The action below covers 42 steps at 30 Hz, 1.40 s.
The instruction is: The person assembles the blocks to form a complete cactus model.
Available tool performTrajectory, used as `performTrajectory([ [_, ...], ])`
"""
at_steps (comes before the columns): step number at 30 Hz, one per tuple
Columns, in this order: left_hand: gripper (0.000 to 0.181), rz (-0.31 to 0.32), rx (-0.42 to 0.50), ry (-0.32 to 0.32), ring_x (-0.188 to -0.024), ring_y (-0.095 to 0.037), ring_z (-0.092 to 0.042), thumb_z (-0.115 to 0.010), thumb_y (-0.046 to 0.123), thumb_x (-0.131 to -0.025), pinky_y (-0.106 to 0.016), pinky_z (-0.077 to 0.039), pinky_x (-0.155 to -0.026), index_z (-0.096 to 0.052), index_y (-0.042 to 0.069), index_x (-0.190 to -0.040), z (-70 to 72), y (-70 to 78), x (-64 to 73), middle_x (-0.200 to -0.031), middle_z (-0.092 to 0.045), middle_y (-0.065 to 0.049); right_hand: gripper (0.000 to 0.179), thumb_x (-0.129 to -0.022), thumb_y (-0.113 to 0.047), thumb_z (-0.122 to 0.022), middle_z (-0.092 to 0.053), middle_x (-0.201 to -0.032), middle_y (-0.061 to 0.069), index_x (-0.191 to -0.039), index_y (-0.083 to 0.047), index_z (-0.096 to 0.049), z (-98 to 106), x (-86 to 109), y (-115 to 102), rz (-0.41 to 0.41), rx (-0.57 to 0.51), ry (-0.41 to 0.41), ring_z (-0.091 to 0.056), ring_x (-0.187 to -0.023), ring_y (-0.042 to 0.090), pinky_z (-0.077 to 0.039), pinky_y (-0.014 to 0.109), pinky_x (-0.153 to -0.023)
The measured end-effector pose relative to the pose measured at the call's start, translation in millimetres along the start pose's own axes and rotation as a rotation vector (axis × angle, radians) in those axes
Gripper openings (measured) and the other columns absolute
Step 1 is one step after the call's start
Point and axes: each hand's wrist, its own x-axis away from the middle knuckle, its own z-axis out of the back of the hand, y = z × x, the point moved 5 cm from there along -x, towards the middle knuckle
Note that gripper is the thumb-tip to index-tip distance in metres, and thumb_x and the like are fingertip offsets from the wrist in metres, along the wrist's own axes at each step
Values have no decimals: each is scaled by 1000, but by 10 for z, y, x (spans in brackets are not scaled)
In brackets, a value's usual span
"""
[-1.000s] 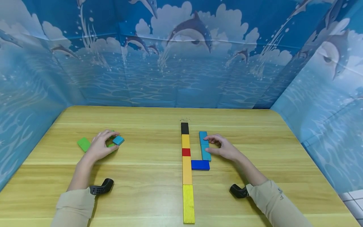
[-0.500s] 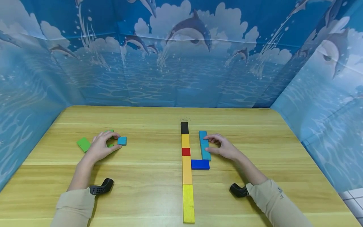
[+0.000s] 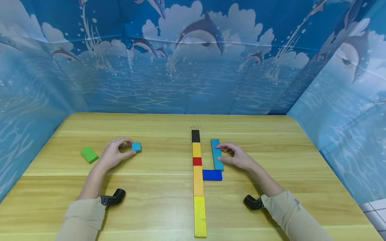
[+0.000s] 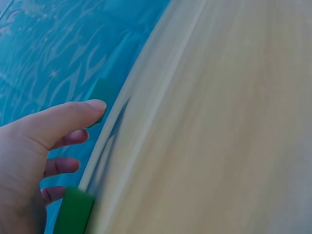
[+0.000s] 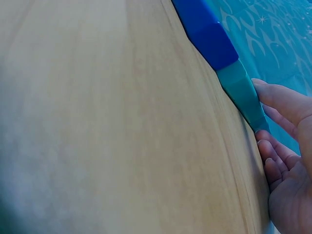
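Between the thumb and fingertips of my left hand (image 3: 114, 154) is a small light-blue block (image 3: 136, 146), seemingly raised off the table. In the left wrist view the thumb lies over this block (image 4: 101, 92), and a green block (image 4: 73, 212) shows by the lower fingers. My right hand (image 3: 238, 157) rests its thumb and fingertips along two light-blue blocks (image 3: 217, 161) laid end to end. They meet a dark-blue block (image 3: 212, 175), whose other end touches a long row of blocks. In the right wrist view the thumb touches a light-blue block (image 5: 241, 92).
The row runs from a black block (image 3: 195, 136) through an orange-yellow one (image 3: 196, 149), a red one (image 3: 197, 161) and a pale orange one (image 3: 198, 180) to a yellow one (image 3: 200, 216). One green block (image 3: 89, 154) lies at the left. A dolphin-print curtain (image 3: 187, 83) surrounds the table.
My left hand has moved right with the small light-blue block, which has turned. The green pieces seen through its fingers earlier are out of sight in the head view. My right hand stays put.
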Motion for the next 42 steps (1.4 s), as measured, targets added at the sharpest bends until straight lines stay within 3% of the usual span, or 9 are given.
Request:
performTrajectory([
  [9,33,26,88,-28,-87,-25,-47,-72,18,-80,-40,-37,-78,-61,5,-108,-258,168,-291,-96,-59,-9,42,-83,-22,-68,-51,-108,8,-121,-9,-55,-6,7,-3,-4,-7,-1,-43,-96,24,-38,33,-81],
  [21,36,61,180,-13,-87,-27,-47,-71,14,-80,-39,-38,-77,-59,2,-111,-646,375,-726,-96,-58,-12,42,-82,-20,-69,-51,-109,9,-120,-8,-55,-2,4,2,14,-8,4,-43,-96,24,-38,32,-81],
  [27,35,80,189,-26,-85,-26,-46,-70,15,-81,-38,-36,-77,-59,3,-112,-825,518,-912,-95,-58,-11,42,-82,-19,-69,-51,-109,10,-120,-7,-55,4,-1,12,28,-3,11,-44,-96,23,-38,33,-81],
  [42,37,81,194,-76,-88,-24,-48,-69,18,-82,-39,-35,-84,-59,5,-116,-1130,711,-1216,-96,-58,-7,41,-83,-17,-68,-51,-110,11,-120,-5,-55,-4,-2,-2,19,-25,3,-43,-98,25,-38,35,-83],
])
